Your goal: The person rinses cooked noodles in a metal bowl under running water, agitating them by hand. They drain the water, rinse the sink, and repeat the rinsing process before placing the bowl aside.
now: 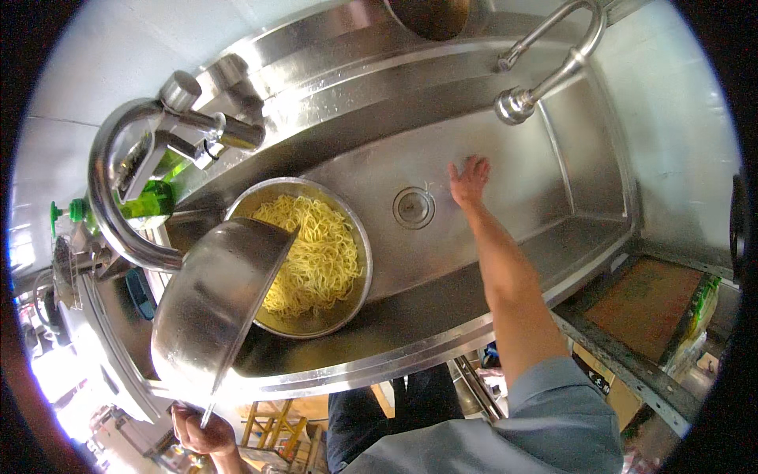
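My left hand [203,431], at the lower left, grips the rim of a large metal bowl [213,290]. That bowl is tilted on its side, its rounded outside showing, over the left end of a stainless steel sink [379,260]. Behind and partly under it in the view, a second round metal bowl [366,278] stands in the sink and holds a heap of yellow noodles [317,255]. My right hand [470,181] is over the sink floor, right of the round drain [413,207], with its fingers spread and nothing held.
A curved steel faucet [106,189] rises at the left beside a green pump bottle [148,204]. Another faucet with a spray head [514,106] hangs over the sink's right part. A round metal container [429,15] is at the top edge. A yellow stool [272,429] stands below.
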The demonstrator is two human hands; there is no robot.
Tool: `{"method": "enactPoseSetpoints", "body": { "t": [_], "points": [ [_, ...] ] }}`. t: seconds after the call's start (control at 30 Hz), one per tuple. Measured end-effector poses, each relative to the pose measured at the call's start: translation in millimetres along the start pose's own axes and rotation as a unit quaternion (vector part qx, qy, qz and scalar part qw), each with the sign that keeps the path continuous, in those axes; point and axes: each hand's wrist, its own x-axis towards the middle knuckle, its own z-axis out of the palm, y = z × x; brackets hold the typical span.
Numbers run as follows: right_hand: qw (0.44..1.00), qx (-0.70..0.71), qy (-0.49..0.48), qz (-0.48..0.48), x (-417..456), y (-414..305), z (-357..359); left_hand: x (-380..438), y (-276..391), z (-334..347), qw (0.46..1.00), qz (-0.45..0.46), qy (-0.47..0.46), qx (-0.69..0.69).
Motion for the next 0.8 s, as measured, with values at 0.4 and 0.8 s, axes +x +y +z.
{"method": "enactPoseSetpoints", "body": {
  "t": [0.4,0.8],
  "points": [
    [0.887,0.302,0.001,-0.349,-114,-250,-198,28,-10,10,0.982,-0.018,-0.133,-0.137],
    [0.789,0.219,-0.180,-0.545,-63,-437,-159,76,-7,60,0.969,0.153,-0.082,-0.174]
  ]
}}
